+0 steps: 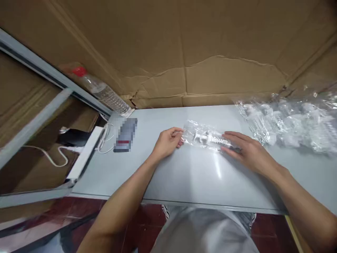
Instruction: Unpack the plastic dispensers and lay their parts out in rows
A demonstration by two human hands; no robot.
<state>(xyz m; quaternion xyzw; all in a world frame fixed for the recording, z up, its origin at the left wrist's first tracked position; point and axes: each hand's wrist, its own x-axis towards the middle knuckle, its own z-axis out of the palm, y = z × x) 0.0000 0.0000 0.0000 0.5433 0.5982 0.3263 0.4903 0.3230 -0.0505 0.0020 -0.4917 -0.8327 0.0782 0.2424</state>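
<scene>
A clear plastic bag (193,126) lies over the grey-white table in front of me. Inside it is a syringe-like item (217,140) with a white T-shaped end pointing left and a ribbed white section; its right end is partly hidden by my fingers. My left hand (169,140) has its thumb and fingers closed on the bag's left edge. From the other side, my right hand (244,149) holds the bagged item's right end, thumb below and fingers above.
Several similar bagged items (286,123) are piled at the right of the table (168,182). On the left lie a pixelated dark phone-like object (125,135), a water bottle with a red cap (105,93) leaning, and a white power strip (85,153) with cables. Cardboard (184,45) walls the back.
</scene>
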